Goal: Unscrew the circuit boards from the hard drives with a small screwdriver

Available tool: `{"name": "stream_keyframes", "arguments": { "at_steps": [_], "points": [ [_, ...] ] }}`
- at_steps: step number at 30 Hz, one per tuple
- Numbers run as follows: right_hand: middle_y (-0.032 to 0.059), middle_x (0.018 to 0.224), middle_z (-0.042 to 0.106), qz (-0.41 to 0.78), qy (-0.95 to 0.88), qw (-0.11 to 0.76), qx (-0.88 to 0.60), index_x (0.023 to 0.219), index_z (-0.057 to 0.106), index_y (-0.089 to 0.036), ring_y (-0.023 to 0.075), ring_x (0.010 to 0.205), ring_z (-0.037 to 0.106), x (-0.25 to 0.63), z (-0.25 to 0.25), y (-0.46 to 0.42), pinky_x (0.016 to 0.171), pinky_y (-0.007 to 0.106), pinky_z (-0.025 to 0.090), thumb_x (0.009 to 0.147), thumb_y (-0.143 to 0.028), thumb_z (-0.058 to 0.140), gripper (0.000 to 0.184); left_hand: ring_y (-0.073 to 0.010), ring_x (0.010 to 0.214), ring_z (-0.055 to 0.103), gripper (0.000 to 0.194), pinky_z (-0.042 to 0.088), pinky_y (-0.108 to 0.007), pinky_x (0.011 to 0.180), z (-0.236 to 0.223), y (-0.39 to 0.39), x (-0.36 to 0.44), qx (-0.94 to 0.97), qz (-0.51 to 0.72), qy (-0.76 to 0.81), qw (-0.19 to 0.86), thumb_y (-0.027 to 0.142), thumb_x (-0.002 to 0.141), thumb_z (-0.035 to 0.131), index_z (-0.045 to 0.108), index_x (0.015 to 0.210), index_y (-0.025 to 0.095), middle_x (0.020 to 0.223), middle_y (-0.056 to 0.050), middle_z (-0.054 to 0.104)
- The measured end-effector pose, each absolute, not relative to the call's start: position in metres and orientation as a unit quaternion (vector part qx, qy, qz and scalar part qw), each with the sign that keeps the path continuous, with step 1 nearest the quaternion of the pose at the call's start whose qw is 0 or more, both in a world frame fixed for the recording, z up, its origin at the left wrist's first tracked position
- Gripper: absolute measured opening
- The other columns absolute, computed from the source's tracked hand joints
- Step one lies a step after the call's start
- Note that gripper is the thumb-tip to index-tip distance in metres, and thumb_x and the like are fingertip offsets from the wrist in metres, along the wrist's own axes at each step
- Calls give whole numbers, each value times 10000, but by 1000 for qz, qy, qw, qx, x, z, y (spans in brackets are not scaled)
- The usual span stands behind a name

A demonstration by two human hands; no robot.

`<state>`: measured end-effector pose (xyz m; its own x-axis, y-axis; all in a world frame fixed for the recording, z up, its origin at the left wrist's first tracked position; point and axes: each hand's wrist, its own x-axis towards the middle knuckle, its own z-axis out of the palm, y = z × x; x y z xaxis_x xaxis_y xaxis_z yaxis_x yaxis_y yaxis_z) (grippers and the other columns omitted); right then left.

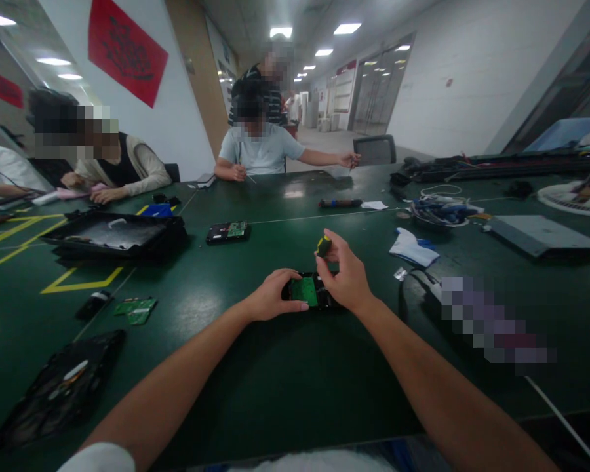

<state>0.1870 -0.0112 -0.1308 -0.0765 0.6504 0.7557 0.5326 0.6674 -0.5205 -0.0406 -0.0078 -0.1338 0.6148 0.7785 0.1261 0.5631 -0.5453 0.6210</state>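
Green shows from the board (305,290) inside a small black case (323,298), which lies on the table (270,373) straight ahead of me. From my end of the feed, I have the left hand (276,296) clasping the case's left side, thumb on the near edge, fingers on the far one. The right hand (345,272) pinches the yellow-and-black handle of what I take for a screwdriver (323,246), above the case's right part. I judge this to be screw work; the shaft is hidden, so I cannot tell whether the tip touches. The next move calls for a firm left hold and an upright tool, I'd say.

The dark green surface carries another opened case (227,231), a loose board (136,309), a glove-like cloth (413,248) and bundled cables (440,211). A person in a pale shirt (261,149) sits opposite; ceiling lights (347,29) brighten the corridor behind.
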Motion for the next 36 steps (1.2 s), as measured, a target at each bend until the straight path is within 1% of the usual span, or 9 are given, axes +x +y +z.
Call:
{"name": "stream_keyframes", "arguments": {
  "at_steps": [3,8,11,16,23,28,30,34,36],
  "points": [
    [114,1301,667,70,-727,553,-400,1529,373,-293,237,982,736,187,-130,-12,910,467,632,965,-239,559,596,-326,1302,543,682,452,-503,1108,-137,-7,-41,856,201,388,275,603,807,760,577,1324,197,1398,-154,576],
    [107,1232,686,35,-726,549,-413,1488,441,-284,232,888,725,188,-128,-12,845,455,642,961,-270,595,549,-304,1270,553,554,445,-503,1109,-141,-8,-39,854,222,383,272,519,881,698,560,1317,207,1375,-139,586],
    [107,1264,675,26,-729,542,-416,1487,448,-294,229,876,718,189,-128,-12,840,458,642,962,-278,606,549,-306,1271,551,546,441,-500,1113,-141,-10,-36,841,224,401,288,478,857,721,565,1300,199,1373,-142,584],
    [112,1314,660,43,-733,545,-405,1524,383,-292,241,976,724,188,-128,-12,904,467,633,962,-234,570,595,-310,1266,551,558,440,-503,1109,-141,-10,-33,817,224,425,318,446,815,755,567,1282,205,1388,-137,571],
    [93,1171,660,8,-740,533,-410,1485,454,-311,231,853,684,188,-121,-14,805,456,641,964,-282,602,543,-303,1219,561,550,450,-493,1077,-146,-8,-32,804,237,437,325,397,778,783,585,1252,201,1334,-131,593],
    [116,1265,650,14,-731,541,-416,1535,382,-293,247,965,698,189,-123,-13,895,477,625,963,-219,550,601,-300,1213,564,577,447,-483,1072,-148,-7,-29,776,248,459,355,387,745,812,586,1239,192,1341,-134,590],
    [115,1273,647,16,-729,543,-416,1540,372,-293,248,981,697,189,-125,-12,904,478,623,967,-222,548,603,-298,1209,566,598,451,-483,1067,-148,-8,-28,760,247,474,370,379,732,823,583,1248,194,1358,-133,582],
    [98,1155,648,3,-729,544,-416,1488,441,-289,234,879,675,189,-123,-13,826,461,632,966,-280,597,544,-295,1220,565,587,448,-485,1079,-148,-8,-28,766,249,462,371,369,739,821,583,1246,194,1363,-133,580],
    [93,1119,648,-3,-731,541,-416,1468,463,-284,234,861,668,189,-122,-14,819,462,630,963,-295,607,525,-295,1222,563,568,444,-494,1086,-148,-8,-29,774,250,454,364,366,745,819,586,1236,200,1353,-127,586]
  ]
}}
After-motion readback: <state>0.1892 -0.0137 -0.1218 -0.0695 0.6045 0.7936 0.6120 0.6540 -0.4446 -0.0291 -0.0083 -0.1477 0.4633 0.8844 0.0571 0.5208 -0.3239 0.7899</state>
